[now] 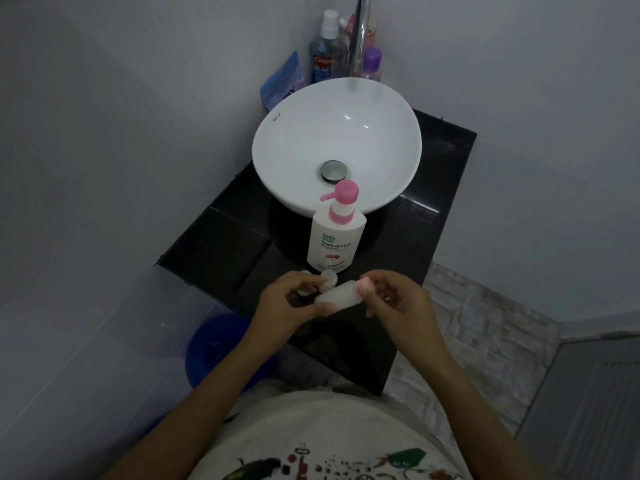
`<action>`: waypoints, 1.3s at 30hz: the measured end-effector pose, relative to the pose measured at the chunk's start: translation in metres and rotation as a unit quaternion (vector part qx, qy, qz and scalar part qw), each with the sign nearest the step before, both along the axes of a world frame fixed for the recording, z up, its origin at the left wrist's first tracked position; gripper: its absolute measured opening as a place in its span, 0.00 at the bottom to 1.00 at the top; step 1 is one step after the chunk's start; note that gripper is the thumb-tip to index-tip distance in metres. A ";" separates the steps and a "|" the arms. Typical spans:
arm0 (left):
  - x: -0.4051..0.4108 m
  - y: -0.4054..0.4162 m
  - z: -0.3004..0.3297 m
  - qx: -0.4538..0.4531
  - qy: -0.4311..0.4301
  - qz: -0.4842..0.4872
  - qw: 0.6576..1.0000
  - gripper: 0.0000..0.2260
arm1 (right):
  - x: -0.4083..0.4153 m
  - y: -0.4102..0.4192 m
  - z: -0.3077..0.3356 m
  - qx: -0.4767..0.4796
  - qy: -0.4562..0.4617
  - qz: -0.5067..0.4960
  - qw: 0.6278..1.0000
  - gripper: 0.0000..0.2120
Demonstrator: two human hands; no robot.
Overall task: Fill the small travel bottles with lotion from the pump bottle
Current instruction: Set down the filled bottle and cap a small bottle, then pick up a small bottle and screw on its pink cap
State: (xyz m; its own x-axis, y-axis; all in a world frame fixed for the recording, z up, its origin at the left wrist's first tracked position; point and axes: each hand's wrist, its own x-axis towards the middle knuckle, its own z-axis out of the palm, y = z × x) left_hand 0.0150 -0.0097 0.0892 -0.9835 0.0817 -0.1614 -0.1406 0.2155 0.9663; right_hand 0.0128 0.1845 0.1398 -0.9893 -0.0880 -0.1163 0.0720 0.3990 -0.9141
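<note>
Travel bottle [337, 295], small and translucent, lies tilted between both hands over the black surface [221, 244]; its fill level cannot be told. Left hand [294, 299] curls closed around its lower end, right hand [394, 299] pinches its top. Just behind stands the white pump bottle [334, 242], pink pump on, before an empty white basin [277, 140].

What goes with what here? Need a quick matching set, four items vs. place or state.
1. pump bottle
2. travel bottle
3. mouthwash bottle
4. blue bucket

A. behind the basin, by the wall
B. on the floor, left of the counter
C. held in both hands
D. upright on the counter, in front of the basin

Pairs: 1-D, 2-C, 3-A, 4-B
</note>
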 end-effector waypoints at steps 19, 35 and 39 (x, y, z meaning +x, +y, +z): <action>-0.045 0.011 -0.039 -0.457 0.137 -0.030 0.879 0.22 | -0.054 0.003 -0.074 0.342 0.101 0.133 0.925 0.14; -0.048 0.013 -0.033 -0.447 0.162 -0.012 0.880 0.16 | -0.074 0.042 -0.087 0.336 -0.050 -0.033 0.940 0.21; -0.036 0.004 -0.011 -0.354 0.163 0.017 0.921 0.16 | -0.085 0.043 -0.098 0.408 -0.094 0.018 0.908 0.16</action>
